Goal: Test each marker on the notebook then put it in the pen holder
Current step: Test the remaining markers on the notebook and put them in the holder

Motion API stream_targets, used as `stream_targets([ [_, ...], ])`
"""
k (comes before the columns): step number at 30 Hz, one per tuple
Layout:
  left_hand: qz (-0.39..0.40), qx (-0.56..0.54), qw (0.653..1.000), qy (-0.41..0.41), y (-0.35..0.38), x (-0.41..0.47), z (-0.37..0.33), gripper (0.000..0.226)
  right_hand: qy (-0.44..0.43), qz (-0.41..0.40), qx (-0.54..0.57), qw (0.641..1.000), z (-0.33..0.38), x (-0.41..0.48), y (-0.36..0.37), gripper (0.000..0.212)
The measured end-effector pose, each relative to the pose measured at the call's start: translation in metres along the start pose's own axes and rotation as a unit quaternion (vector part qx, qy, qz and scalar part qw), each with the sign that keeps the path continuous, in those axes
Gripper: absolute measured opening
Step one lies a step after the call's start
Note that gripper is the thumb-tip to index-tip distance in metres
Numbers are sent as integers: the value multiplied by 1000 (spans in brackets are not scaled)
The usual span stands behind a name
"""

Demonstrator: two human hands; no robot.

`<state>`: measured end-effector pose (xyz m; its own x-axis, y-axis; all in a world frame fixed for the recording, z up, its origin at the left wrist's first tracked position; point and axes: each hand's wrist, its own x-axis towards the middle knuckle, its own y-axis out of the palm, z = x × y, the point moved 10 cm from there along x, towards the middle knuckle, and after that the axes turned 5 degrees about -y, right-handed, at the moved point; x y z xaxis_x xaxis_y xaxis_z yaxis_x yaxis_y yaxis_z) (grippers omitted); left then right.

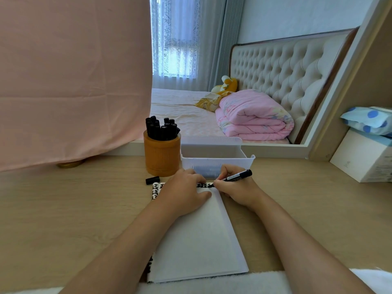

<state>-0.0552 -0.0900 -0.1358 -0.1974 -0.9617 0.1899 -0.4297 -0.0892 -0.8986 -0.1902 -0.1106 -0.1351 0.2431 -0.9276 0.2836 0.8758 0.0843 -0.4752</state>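
1. A person's right hand (235, 192) grips a black marker (238, 175), fingers (222, 174) curled round its barrel just behind the tip.
2. The marker is slim and black, with a pale printed label along the barrel. It is tilted, its blunt rear end pointing up and to the far right, its tip down at the far edge of the notebook (197, 240).
3. A loose black cap (152, 180) lies on the tabletop (63, 209), just left of the notebook's far corner.
4. The left hand (182, 194) rests palm down on the far part of the page, fingers relaxed and gripping nothing.
5. The notebook lies open at a plain white page, near the person; a black-and-white pattern shows along its far and left edges. Whether any of it is fresh ink cannot be told.
6. Beyond the left hand stands a round wooden pen holder (162, 155), upright and packed with black markers (162, 127), blunt ends up.
7. A white plastic bin (214, 154) stands just right of the holder, on the far side of both hands.
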Motion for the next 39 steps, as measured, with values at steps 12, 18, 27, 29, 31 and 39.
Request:
stream_targets([
  [12, -7, -7, 1000, 3, -2, 0, 2, 48, 31, -47, 122, 991, 0, -6, -11, 22],
  [18, -35, -103, 994, 1, -32, -9, 5, 30, -22, -12, 120, 992, 30, -5, -6, 14],
  [27, -102, -13, 993, -59, -77, -27, 82, 25, -46, 119, 138, 982, 62, -7, 39, 33],
  [29, -91, 20, 993, -69, -71, -34, 97, 28, -53, 155, 124, 979, 66, -10, 51, 42],
  [31, -76, 27, 994, -77, -64, -38, 107, 32, -17, 177, 158, 971, 65, -13, 60, 42],
  [39, -54, 8, 995, -88, -61, -33, 118, 25, -8, 180, 112, 977, 72, -14, 67, 22],
])
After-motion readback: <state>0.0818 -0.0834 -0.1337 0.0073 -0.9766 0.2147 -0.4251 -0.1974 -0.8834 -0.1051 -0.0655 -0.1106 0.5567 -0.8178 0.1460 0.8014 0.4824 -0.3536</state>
